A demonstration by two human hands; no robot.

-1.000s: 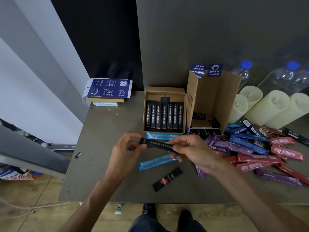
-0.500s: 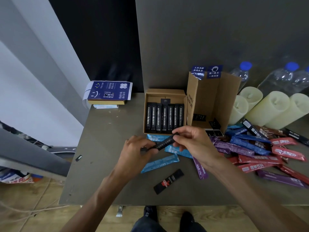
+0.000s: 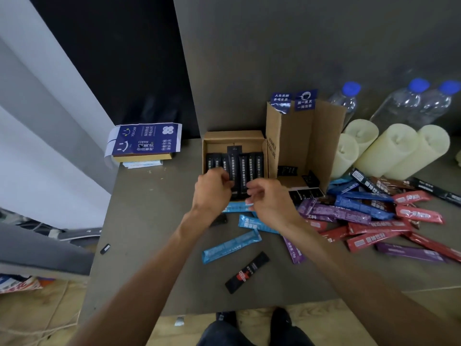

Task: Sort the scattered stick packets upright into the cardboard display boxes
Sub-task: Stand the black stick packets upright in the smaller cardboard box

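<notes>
Pinching loosely, the left hand [image 3: 212, 188] seems to hold the black packet [image 3: 235, 158] standing proud in the small box [image 3: 234, 135]; the right hand [image 3: 267, 198] shows no clear grip. The packet wants pressing straight down, level.

Left hand [image 3: 212, 192], right hand [image 3: 270, 199] and forearms [image 3: 154, 265] bare; dark trousers [image 3: 224, 334], black shoes [image 3: 280, 318] near edge.

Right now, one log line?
black packet: half-seated in box | left hand: grips packet | right hand: beside, grip unclear | loose packets: unsorted
</notes>
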